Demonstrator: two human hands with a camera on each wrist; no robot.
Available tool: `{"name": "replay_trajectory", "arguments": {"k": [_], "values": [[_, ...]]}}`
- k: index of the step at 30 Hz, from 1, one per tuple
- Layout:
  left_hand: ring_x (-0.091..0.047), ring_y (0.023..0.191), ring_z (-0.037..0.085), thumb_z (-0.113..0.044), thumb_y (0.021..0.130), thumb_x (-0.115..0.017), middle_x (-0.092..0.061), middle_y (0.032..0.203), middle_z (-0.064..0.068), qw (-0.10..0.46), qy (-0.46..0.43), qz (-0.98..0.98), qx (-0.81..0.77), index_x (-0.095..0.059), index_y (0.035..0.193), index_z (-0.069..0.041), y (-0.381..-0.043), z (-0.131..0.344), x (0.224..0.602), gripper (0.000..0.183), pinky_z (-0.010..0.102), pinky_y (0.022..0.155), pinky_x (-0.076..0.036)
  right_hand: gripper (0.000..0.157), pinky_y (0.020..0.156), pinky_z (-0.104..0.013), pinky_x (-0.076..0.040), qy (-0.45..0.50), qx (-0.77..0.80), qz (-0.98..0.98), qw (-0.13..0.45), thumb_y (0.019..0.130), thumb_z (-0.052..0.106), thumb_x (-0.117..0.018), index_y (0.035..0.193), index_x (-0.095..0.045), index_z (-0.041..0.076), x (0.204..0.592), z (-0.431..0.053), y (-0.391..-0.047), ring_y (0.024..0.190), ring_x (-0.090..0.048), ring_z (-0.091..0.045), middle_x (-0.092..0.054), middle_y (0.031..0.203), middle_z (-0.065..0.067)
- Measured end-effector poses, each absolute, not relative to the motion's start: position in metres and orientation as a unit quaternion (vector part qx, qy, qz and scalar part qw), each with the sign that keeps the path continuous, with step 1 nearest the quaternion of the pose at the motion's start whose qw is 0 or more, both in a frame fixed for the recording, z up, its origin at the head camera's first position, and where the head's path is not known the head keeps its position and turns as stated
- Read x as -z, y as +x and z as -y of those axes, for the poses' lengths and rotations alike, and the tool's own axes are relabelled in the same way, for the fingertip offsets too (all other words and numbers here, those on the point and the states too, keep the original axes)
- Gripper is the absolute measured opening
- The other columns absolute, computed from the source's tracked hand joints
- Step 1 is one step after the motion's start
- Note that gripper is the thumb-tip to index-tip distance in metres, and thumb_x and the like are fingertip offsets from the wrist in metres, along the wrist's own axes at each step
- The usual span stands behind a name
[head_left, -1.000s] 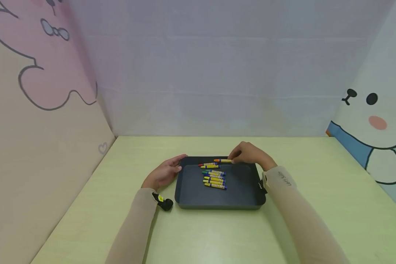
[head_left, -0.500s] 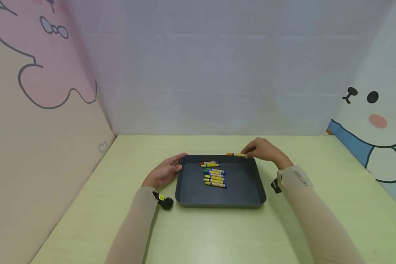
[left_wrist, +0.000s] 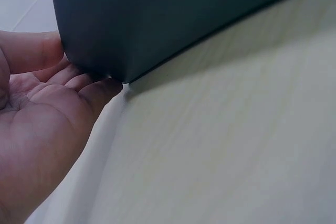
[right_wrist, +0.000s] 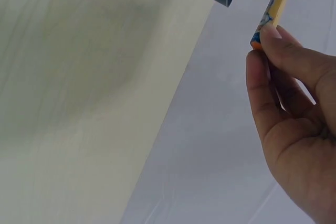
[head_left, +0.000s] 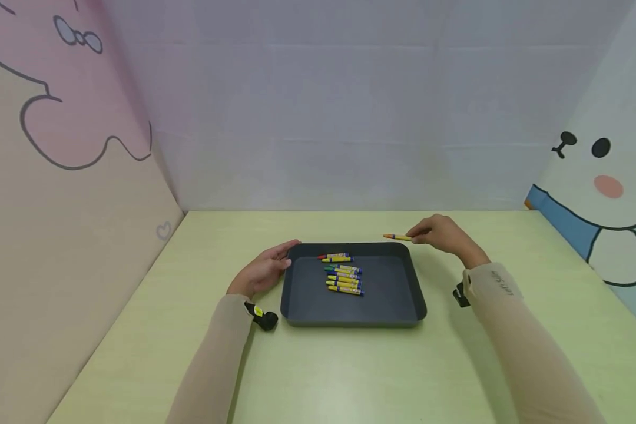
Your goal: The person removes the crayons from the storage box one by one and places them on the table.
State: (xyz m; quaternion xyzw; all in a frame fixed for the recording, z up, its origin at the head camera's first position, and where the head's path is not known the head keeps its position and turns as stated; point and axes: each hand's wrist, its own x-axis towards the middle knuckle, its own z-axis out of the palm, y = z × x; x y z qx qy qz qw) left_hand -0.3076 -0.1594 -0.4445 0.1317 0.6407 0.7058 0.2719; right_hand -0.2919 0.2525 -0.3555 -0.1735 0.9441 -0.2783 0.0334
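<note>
My right hand [head_left: 441,234] pinches an orange crayon [head_left: 397,237] by its rear end, just beyond the tray's far right corner. In the right wrist view, the orange tip of that crayon [right_wrist: 273,11] points away from the thumb and fingers. A dark grey rectangular tray [head_left: 392,294] lies on the table. Two crayons, one red and one yellow [head_left: 337,259], lie in its far part. Several more crayons [head_left: 344,281] lie side by side closer to me. My left hand [head_left: 262,270] touches the tray's left side near the far corner, fingers extended; the left wrist view shows its thumb against the wall.
The pale wooden table [head_left: 318,371] meets a light wall [head_left: 318,129] behind the tray. Side panels with cartoon drawings stand at left and right. A small black camera [head_left: 265,319] is strapped to the left wrist, close to the tray's near left corner.
My right hand has carried the orange crayon from over the tray's far edge up and right, past the far right corner. The left hand and the tray stay in place; the head view has tilted slightly down.
</note>
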Motion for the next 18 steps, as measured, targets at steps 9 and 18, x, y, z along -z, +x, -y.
{"name": "replay_trajectory", "arguments": {"k": [9, 18], "values": [[0.005, 0.149, 0.024, 0.008, 0.098, -0.034, 0.006, 0.163, 0.006, 0.268, 0.138, -0.644, -0.703, -0.015, 0.155, -0.009, -0.308, 0.158, 0.444, 0.063, 0.041, 0.119, -0.009, 0.023, 0.083, -0.051, -0.052, -0.153, 0.275, -0.949, 0.013, 0.091, 0.006, -0.063, 0.110, -0.070, -0.005, 0.365, -0.270, -0.291, 0.100, -0.062, -0.041, -0.067, 0.110, -0.027], [0.001, 0.149, 0.019, 0.008, 0.098, -0.036, 0.004, 0.163, 0.004, 0.263, 0.132, -0.656, -0.695, -0.019, 0.155, -0.012, -0.308, 0.159, 0.446, 0.063, 0.031, 0.105, -0.022, 0.024, 0.086, -0.053, -0.051, -0.128, 0.272, -0.954, 0.006, 0.091, 0.005, -0.062, 0.111, -0.069, -0.007, 0.374, -0.282, -0.291, 0.103, -0.060, -0.044, -0.065, 0.112, -0.029]]}}
